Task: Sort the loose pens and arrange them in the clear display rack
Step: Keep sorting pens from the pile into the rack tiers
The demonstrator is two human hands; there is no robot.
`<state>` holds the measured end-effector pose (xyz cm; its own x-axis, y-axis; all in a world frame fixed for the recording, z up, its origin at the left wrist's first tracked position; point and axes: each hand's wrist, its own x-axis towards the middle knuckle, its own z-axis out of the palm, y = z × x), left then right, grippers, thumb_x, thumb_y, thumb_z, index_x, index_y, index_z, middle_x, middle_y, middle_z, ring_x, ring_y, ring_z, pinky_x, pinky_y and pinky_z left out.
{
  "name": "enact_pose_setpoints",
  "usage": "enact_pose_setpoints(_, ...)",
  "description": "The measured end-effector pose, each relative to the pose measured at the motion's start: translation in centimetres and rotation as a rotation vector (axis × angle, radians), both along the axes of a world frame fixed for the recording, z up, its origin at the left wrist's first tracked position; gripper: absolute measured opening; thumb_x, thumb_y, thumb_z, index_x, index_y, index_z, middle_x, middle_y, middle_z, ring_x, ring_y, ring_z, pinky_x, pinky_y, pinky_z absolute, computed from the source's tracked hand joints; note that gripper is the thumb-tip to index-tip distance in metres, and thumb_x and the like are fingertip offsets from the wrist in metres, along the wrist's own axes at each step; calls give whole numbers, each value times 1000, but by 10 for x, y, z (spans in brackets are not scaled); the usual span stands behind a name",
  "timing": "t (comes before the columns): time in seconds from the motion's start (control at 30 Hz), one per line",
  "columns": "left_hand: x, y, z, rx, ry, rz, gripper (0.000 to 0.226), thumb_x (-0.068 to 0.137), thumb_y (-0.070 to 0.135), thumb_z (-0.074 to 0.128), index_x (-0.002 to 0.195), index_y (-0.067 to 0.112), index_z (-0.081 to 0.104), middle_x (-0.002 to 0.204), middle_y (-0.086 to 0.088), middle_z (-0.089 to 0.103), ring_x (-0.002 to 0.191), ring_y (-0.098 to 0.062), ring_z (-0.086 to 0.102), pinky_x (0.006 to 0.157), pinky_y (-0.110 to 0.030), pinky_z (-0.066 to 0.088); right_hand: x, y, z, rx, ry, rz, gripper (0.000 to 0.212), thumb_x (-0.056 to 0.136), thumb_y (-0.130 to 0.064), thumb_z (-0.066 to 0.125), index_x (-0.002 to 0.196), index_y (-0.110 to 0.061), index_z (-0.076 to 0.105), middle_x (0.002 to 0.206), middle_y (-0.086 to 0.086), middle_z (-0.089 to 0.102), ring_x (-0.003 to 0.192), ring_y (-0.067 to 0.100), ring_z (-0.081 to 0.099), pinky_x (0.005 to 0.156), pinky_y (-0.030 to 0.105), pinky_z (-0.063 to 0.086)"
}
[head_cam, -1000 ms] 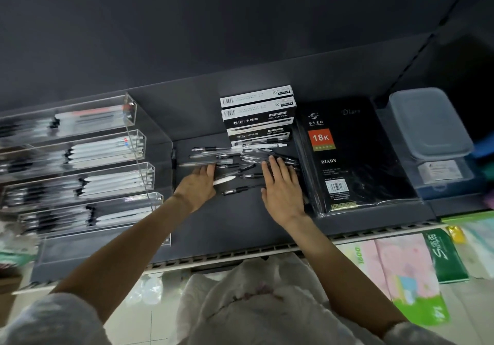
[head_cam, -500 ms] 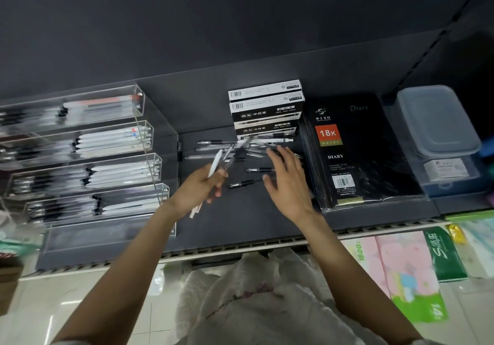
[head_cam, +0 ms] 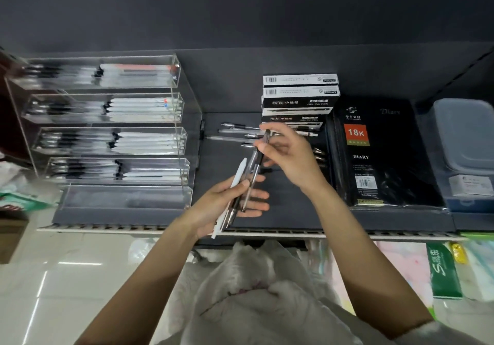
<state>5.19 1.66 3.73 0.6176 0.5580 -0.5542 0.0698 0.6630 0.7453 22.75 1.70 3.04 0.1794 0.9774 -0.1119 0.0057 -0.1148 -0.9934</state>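
My left hand (head_cam: 227, 200) holds a small bundle of pens (head_cam: 242, 184): one white pen and a couple of black and clear ones, standing nearly upright across the palm. My right hand (head_cam: 290, 157) pinches the top end of a black pen (head_cam: 263, 144) above that bundle. Several loose pens (head_cam: 235, 132) lie on the dark shelf behind the hands. The clear display rack (head_cam: 107, 130) stands at the left with tiers of white and black pens; its lowest tray (head_cam: 125, 200) looks bare.
Stacked gel pen boxes (head_cam: 299, 98) stand behind the loose pens. A black diary pack (head_cam: 374, 152) lies right of them, then a lidded plastic box (head_cam: 462, 141). The shelf's front edge (head_cam: 267, 233) runs under my wrists. White bags sit below.
Both hands lifted off the shelf and drew toward me. The left hand picked up a white pen, then gathered more pens. The right hand rose from the pile to pinch a black pen.
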Motion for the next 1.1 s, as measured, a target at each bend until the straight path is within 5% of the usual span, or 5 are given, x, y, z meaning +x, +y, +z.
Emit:
enact_pose_setpoints(0.23,-17,-1,-1,-86,-78,79,29,99,20,39,118,14,60,107,-13,71,96,-30,69,79,-34,58,-26,2,-6,-89,-55,189,28,86,-12,66,111,-23,58,87,-2,71,85,11,68,79,22,52)
enact_pose_setpoints(0.47,-30,3,0,-22,-64,75,25,99,16,42,115,17,61,98,-7,73,80,-19,71,71,-27,57,-38,6,1,-140,-40,207,30,86,-11,67,112,-22,57,70,-11,65,74,4,62,82,20,45)
enact_pose_setpoints(0.73,-39,3,-6,54,-53,53,25,98,17,43,115,19,62,88,-1,73,72,-13,68,67,-23,55,-42,13,9,-174,-82,220,20,84,-11,68,97,-25,64,83,2,69,78,8,60,85,33,46)
enact_pose_setpoints(0.93,-48,-4,-13,79,-47,46,23,98,11,44,111,13,63,75,3,65,63,-10,62,63,-24,54,-31,21,45,30,70,-266,19,82,3,62,87,-14,57,77,-4,61,64,-3,56,59,15,39)
enact_pose_setpoints(1.1,-49,4,-14,-123,-199,375,23,100,5,38,99,5,61,82,-7,71,74,-19,70,67,-31,58,-47,-13,59,308,97,-498,22,83,8,61,83,-12,51,80,0,60,74,20,66,69,29,53)
